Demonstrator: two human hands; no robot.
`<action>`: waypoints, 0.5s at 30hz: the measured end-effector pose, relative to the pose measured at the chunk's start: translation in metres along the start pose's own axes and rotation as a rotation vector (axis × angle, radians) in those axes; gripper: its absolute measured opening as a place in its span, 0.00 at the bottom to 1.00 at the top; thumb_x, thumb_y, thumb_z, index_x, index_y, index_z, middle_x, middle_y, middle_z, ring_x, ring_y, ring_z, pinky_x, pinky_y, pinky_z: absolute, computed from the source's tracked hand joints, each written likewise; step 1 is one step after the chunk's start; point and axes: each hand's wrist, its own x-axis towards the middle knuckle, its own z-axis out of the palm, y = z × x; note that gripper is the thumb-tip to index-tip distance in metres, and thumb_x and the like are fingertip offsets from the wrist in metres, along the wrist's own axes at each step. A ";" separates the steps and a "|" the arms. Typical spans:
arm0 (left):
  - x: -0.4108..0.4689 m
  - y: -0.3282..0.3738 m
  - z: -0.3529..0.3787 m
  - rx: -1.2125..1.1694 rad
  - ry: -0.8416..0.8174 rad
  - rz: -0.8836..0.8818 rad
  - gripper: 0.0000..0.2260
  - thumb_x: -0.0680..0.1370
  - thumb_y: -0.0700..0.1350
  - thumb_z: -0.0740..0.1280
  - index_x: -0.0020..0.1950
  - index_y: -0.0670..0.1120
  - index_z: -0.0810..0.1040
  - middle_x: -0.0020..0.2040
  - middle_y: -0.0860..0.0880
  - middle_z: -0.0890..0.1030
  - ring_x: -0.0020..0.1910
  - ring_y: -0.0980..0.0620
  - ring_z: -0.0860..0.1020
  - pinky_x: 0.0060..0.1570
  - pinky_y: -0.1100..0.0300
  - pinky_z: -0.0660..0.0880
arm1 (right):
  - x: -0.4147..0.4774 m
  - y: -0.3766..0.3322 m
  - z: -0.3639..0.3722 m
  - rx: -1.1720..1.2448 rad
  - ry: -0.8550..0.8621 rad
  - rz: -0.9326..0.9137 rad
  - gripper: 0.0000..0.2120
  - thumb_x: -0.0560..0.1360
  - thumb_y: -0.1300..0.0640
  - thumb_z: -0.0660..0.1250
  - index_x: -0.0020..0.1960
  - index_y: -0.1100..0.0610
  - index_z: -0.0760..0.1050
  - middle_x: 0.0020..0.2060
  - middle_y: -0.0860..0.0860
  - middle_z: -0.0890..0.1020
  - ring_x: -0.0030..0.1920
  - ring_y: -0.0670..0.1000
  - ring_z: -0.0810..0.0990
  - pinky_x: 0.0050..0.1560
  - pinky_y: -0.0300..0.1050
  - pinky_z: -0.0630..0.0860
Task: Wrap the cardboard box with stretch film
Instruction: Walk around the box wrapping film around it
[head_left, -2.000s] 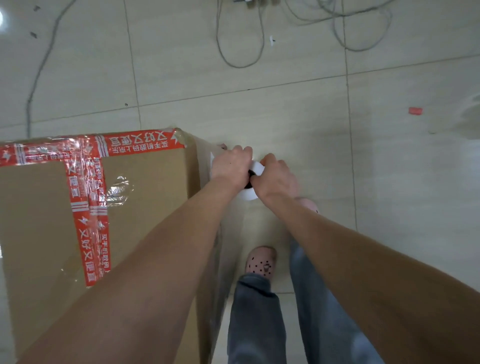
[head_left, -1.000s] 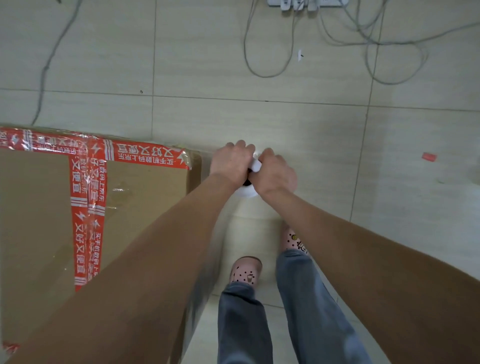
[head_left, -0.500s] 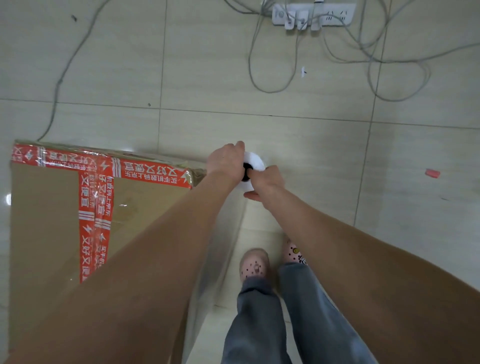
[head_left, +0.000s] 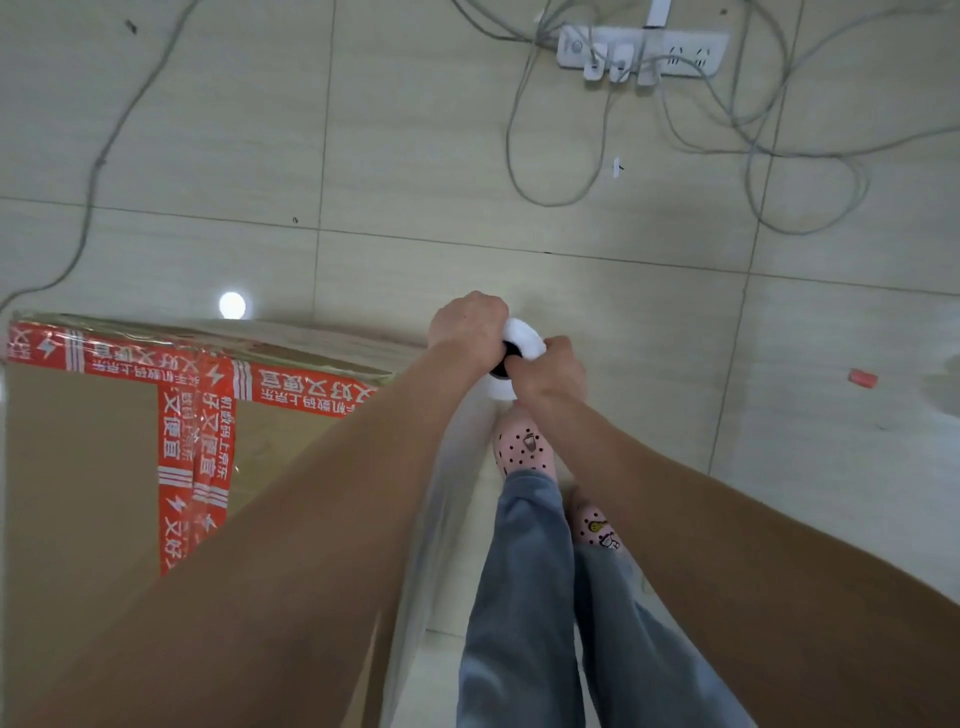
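Fingers (head_left: 483, 312) curled tight on the top end of the stretch film roll (head_left: 524, 335), left hand (head_left: 470, 330) and right hand (head_left: 551, 371) together. Far left: cardboard box (head_left: 78, 493) on the tiled floor (head_left: 805, 493), sealed with red printed tape (head_left: 306, 387). Along its right face, a taut sheet of film (head_left: 441, 519), from near the feet (head_left: 524, 449) up to the roll. Holds the roll upright, long axis vertical, just beyond the box's far right corner, left hand the nearer to the cardboard. Puts the box wholly leftward of the grip, so likely calls for a swing left round that corner, along the far face. Farther right, power strip (head_left: 639, 52) and cables (head_left: 545, 197).
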 end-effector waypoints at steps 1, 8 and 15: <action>0.002 -0.006 -0.003 -0.054 0.007 -0.031 0.05 0.74 0.40 0.61 0.46 0.45 0.76 0.51 0.44 0.79 0.46 0.45 0.77 0.39 0.58 0.69 | 0.000 -0.008 0.000 -0.068 0.012 -0.034 0.19 0.72 0.53 0.66 0.61 0.57 0.68 0.48 0.52 0.76 0.46 0.55 0.77 0.44 0.47 0.73; 0.009 -0.049 -0.018 -0.424 0.034 -0.293 0.06 0.73 0.44 0.66 0.43 0.43 0.72 0.42 0.45 0.74 0.42 0.44 0.74 0.37 0.58 0.68 | 0.005 -0.069 0.006 -0.449 0.065 -0.207 0.19 0.72 0.53 0.66 0.61 0.50 0.69 0.47 0.50 0.78 0.44 0.54 0.75 0.42 0.43 0.68; 0.015 -0.082 -0.018 -0.720 0.034 -0.493 0.09 0.72 0.48 0.65 0.43 0.41 0.73 0.43 0.44 0.80 0.39 0.44 0.78 0.36 0.58 0.71 | 0.014 -0.098 0.034 -0.238 -0.022 -0.110 0.25 0.73 0.52 0.66 0.67 0.54 0.64 0.53 0.52 0.77 0.55 0.57 0.78 0.45 0.44 0.71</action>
